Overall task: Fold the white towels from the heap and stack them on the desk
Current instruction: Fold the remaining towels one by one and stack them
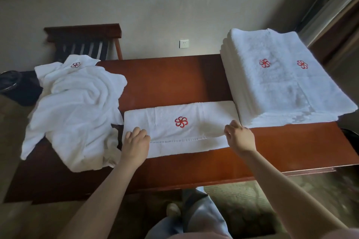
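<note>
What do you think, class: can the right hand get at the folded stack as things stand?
Probably yes: the right hand, pinching the half-folded towel, sits right beside the stack on the desk, with nothing between them.

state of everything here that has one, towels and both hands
white towel with red pinwheel logo: folded into a strip, flat on the red-brown wooden desk, logo up
left hand: grips the strip's left end
right hand: pinches the strip's right end
crumpled heap of white towels: unfolded, on the desk's left end
stack of folded white towels: neat, on the desk's right end
</note>
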`<state>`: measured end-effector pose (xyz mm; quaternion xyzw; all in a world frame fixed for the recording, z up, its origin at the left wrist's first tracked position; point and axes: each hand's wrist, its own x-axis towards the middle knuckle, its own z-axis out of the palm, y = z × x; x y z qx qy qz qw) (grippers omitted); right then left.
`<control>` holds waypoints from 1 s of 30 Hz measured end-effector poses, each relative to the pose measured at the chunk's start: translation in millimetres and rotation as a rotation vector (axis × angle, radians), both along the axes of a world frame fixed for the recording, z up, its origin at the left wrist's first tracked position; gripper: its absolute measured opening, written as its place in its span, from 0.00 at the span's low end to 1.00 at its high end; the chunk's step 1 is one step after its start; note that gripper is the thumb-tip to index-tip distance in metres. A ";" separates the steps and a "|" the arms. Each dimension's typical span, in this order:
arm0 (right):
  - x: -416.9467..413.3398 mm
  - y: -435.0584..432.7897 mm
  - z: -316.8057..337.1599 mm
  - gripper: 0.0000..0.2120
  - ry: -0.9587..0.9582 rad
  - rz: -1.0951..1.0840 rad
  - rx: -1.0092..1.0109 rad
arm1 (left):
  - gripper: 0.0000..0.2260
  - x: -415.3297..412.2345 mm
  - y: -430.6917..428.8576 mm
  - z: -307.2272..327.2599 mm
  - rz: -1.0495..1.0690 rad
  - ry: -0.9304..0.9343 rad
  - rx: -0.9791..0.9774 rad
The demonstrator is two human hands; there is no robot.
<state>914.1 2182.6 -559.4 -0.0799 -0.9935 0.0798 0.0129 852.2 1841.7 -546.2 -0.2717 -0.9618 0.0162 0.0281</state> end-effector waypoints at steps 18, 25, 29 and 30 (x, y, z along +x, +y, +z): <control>32.1 -8.1 -16.4 0.09 -0.214 -0.083 0.135 | 0.08 23.6 14.0 -28.1 0.003 -0.288 -0.215; 46.1 -8.3 -10.3 0.07 0.102 -0.119 0.024 | 0.08 26.2 4.3 -18.7 -0.147 -0.113 0.055; 53.1 -5.8 -17.4 0.05 0.019 -0.110 0.048 | 0.08 33.0 1.3 -27.2 -0.191 -0.100 0.043; 53.5 -5.2 -20.5 0.06 -0.045 -0.118 0.064 | 0.05 34.4 2.0 -30.2 -0.183 -0.159 -0.025</control>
